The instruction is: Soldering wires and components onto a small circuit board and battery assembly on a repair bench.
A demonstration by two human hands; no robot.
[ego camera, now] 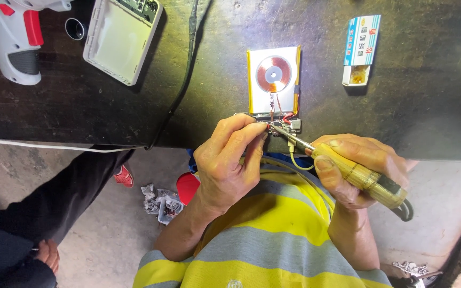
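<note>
Two hands meet at the near edge of the dark tabletop [81, 106]. My right hand [361, 170] has its grip closed around the wooden handle of a soldering iron [358, 176], whose metal tip reaches away from the grip, up and to the left, onto a small circuit board [284, 127]. The exact spot it touches is too small for me to make out. My left hand [228, 160] sits just left of that tip, thumb and forefinger pinched together at the board's edge; whatever they pinch is hidden behind the fingertips, so I cannot tell what it is. Just beyond both grips lies a flat pack [273, 80] with yellow edges and a copper coil [273, 73] on top, thin wires running from it down to the board. Farther to the right of the iron's grip lies a small open box [361, 48]. Well off to the left of my left hand lie a white shell [121, 40] and a grey and red power screwdriver [17, 37], both cut off by the frame. The iron's cord end drops out of sight behind my right hand.
</note>
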